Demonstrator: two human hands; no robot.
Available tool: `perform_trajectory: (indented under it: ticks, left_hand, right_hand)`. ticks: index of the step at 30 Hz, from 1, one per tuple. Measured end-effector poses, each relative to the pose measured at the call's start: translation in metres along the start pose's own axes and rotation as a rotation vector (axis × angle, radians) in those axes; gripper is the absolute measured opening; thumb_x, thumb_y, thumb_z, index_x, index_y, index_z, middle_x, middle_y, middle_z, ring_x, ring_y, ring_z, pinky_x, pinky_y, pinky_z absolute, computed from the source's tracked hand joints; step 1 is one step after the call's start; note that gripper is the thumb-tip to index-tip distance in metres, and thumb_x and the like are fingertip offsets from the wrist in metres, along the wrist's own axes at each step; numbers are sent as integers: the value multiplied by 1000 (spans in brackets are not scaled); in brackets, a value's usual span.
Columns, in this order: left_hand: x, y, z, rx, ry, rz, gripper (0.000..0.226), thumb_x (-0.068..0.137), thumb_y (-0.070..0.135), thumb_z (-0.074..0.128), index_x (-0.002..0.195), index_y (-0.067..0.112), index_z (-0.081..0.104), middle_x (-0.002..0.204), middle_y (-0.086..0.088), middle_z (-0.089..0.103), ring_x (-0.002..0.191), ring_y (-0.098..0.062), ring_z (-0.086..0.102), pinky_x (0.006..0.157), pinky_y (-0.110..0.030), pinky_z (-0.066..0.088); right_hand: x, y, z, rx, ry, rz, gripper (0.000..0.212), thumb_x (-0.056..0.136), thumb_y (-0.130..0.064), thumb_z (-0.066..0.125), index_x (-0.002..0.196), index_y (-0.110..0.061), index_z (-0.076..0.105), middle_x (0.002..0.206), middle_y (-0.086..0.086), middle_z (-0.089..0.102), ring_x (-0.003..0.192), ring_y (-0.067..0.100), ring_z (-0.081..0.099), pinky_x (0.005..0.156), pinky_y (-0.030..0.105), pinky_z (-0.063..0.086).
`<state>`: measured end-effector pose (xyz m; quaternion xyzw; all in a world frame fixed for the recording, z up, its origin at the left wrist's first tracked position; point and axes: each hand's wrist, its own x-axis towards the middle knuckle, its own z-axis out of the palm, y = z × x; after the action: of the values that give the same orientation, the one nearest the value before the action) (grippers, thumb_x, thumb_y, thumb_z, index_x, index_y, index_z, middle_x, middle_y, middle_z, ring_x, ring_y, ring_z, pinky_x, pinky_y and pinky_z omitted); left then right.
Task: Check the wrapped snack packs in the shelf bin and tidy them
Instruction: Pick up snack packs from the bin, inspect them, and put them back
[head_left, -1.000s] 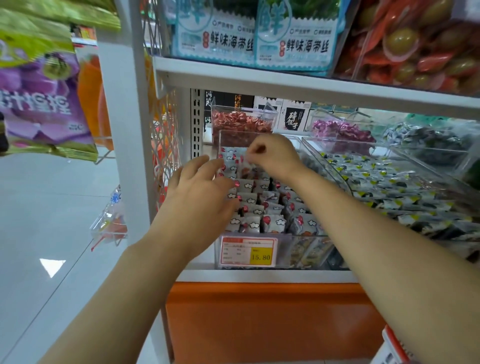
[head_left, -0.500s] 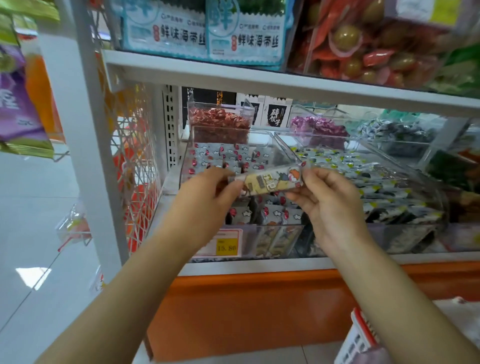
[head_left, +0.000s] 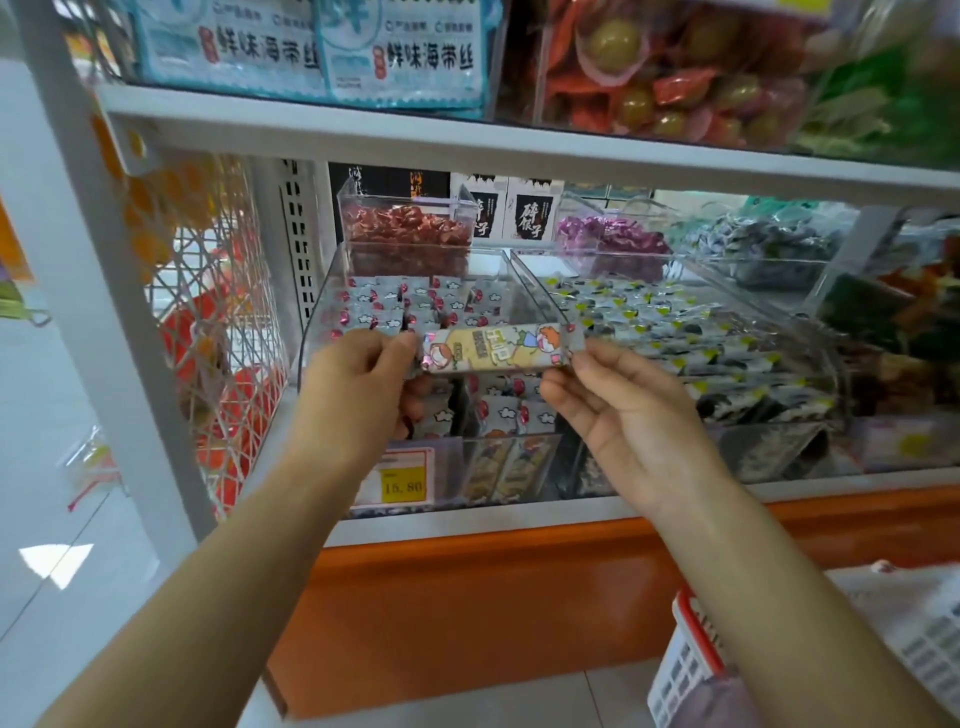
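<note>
Head view showed the left hand (head_left: 358, 384) and right hand (head_left: 618, 410) pinching one long snack pack (head_left: 493, 347) by its ends above the clear bin (head_left: 311, 332).

The price tag (head_left: 402, 480) reads 15.80; the blue packs (head_left: 405, 52) above read 鲜味海带丝.
</note>
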<state>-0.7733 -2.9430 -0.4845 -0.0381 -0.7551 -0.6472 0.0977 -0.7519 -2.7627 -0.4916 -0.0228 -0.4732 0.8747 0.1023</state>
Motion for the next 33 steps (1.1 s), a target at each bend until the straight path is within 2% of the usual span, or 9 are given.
perform_trajectory:
  ticks: [2, 6, 11, 19, 24, 26, 28, 29, 33]
  left_hand:
    - [1, 0, -2, 24, -8, 28, 31, 97, 25, 46, 72, 9, 55, 59, 1, 61, 42, -3, 50, 42, -18, 44]
    - [0, 0, -8, -131, -133, -33, 31, 96, 25, 47, 69, 9, 55, 48, 8, 54, 42, -4, 46, 42, -16, 42]
    - [1, -1, -11, -207, -250, -28, 27, 93, 14, 50, 68, 10, 59, 55, 2, 57, 49, -7, 49, 47, -15, 45]
    - [2, -3, -15, -219, -296, -28, 20, 92, 2, 50, 74, 11, 55, 67, -5, 65, 56, -12, 59, 52, -19, 51]
    - [2, -3, -15, -286, -296, -122, 17, 89, -3, 51, 79, 8, 61, 76, -10, 67, 70, -21, 68, 55, -23, 54]
    - [2, -2, -14, -341, -315, -143, 4, 85, 5, 57, 86, 4, 61, 86, -15, 69, 74, -24, 69, 56, -24, 55]
    - [1, -2, -14, -333, -315, -131, 24, 78, 22, 64, 93, 3, 61, 93, -16, 70, 76, -23, 69, 57, -24, 55]
    - [1, -2, -15, -317, -298, -116, 26, 77, 26, 64, 93, 4, 61, 92, -15, 70, 75, -22, 69, 57, -23, 55]
    - [1, -1, -16, -287, -233, -97, 10, 88, 18, 58, 85, 9, 60, 84, -11, 70, 72, -18, 70, 61, -22, 56]
  right_hand:
    - [1, 1, 1, -2, 19, -22, 13, 88, 7, 52, 86, -1, 61, 67, 8, 70, 63, 19, 69, 59, 23, 56]
    - [2, 2, 1, -52, 96, -113, 13, 88, 6, 53, 84, -3, 62, 63, 4, 69, 60, 17, 69, 57, 22, 56]
    - [3, 1, 0, -66, 153, -144, 11, 89, 5, 54, 85, -3, 61, 70, 8, 65, 58, 15, 68, 56, 21, 55]
    - [2, 1, 0, -161, 123, -212, 16, 90, 4, 53, 91, -9, 62, 71, 2, 65, 59, 13, 67, 58, 22, 55]
    - [0, 2, 1, -269, 53, -236, 22, 90, 5, 52, 91, -13, 64, 67, -9, 70, 62, 10, 67, 57, 22, 55]
    - [0, 3, 1, -314, 35, -247, 23, 90, 6, 51, 88, -13, 63, 72, -6, 69, 65, 12, 67, 58, 23, 55]
    - [-1, 5, 2, -349, 18, -242, 21, 90, 6, 50, 88, -11, 63, 81, 3, 69, 69, 16, 68, 58, 25, 56]
    - [-1, 5, 3, -356, 8, -231, 20, 91, 5, 49, 88, -10, 63, 86, 6, 69, 71, 17, 69, 58, 25, 56]
    - [-2, 8, 6, -313, -15, -185, 27, 95, -3, 45, 85, -11, 68, 101, 17, 67, 85, 27, 69, 60, 29, 57]
